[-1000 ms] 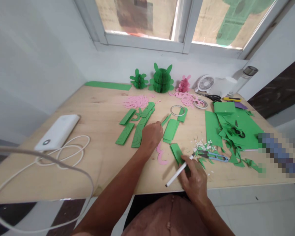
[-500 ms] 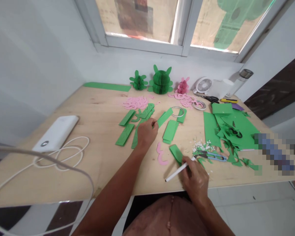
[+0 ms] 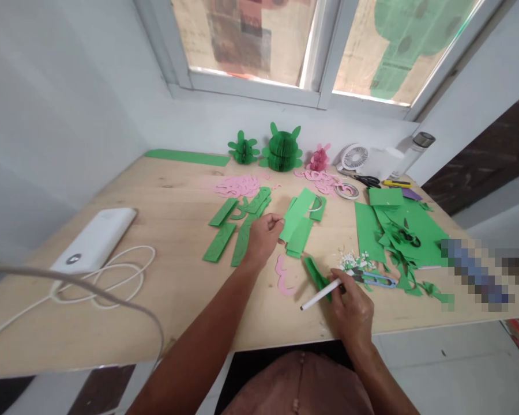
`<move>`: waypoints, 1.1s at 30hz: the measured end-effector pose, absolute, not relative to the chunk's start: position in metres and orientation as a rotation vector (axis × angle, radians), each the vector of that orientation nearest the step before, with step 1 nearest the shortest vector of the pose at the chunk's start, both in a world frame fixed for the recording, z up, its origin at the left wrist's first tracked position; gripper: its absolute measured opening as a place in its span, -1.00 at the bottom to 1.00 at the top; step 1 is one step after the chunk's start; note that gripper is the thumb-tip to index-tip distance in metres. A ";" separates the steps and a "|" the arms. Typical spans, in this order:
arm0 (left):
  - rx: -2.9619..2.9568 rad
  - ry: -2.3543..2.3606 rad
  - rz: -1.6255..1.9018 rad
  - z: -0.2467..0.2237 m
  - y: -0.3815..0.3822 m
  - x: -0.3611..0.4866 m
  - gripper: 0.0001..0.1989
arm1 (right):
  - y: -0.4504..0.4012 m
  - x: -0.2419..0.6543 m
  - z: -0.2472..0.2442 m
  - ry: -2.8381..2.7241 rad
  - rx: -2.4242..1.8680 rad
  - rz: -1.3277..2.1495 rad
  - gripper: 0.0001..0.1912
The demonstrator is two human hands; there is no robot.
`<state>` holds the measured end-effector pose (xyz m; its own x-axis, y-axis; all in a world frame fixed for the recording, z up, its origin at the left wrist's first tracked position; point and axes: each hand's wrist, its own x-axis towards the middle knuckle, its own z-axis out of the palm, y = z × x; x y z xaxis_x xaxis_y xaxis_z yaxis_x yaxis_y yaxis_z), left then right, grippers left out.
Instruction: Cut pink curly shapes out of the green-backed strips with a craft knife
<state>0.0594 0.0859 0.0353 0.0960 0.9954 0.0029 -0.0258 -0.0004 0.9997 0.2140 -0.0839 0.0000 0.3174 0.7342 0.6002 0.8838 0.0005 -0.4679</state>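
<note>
My left hand (image 3: 264, 233) pinches the lower left edge of a green paper strip (image 3: 299, 213), lifted over other green strips and part of a tape ring (image 3: 315, 204). My right hand (image 3: 352, 305) is closed around a white marker (image 3: 320, 295), its dark tip pointing down to the left, and a folded green paper piece (image 3: 315, 273). Between the hands lies a pink wavy paper cutout (image 3: 282, 278). Left of my left hand are green strips with drawn curves (image 3: 219, 242). Blue snips (image 3: 378, 279) lie just beyond my right hand, beside small white scraps (image 3: 350, 259).
Green sheets (image 3: 428, 230) and cut scraps cover the right side, with black scissors (image 3: 367, 180) behind. Pink cutouts (image 3: 237, 186), paper figures (image 3: 282, 151), a small fan (image 3: 354, 157) and a bottle (image 3: 415, 153) stand or lie farther back. A white power bank (image 3: 96, 239) and cable are left.
My left hand has moved slightly right and raised the green strip, which now faces up. My right hand has shifted right with the marker, and the folded green piece has tilted. The view has shifted slightly.
</note>
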 end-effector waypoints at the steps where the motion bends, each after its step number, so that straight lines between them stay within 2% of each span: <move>1: 1.191 1.079 1.147 0.037 0.084 0.061 -0.81 | -0.082 0.215 0.003 -1.366 -1.776 -0.156 -0.78; 5: 1.031 0.949 1.117 0.040 0.076 0.066 -0.76 | -0.070 0.222 0.022 -0.921 -1.566 0.208 -0.72; 11: 0.910 0.786 1.029 0.043 0.058 0.077 -0.66 | -0.038 0.222 0.045 -0.519 -1.325 0.337 -0.63; 20: 0.909 0.537 0.823 0.042 0.039 0.089 -0.56 | -0.012 0.212 0.037 -0.470 -1.273 0.384 -0.65; 33: 1.033 0.468 0.703 0.051 0.025 0.091 -0.56 | -0.022 0.213 0.021 -0.634 -1.396 0.301 -0.65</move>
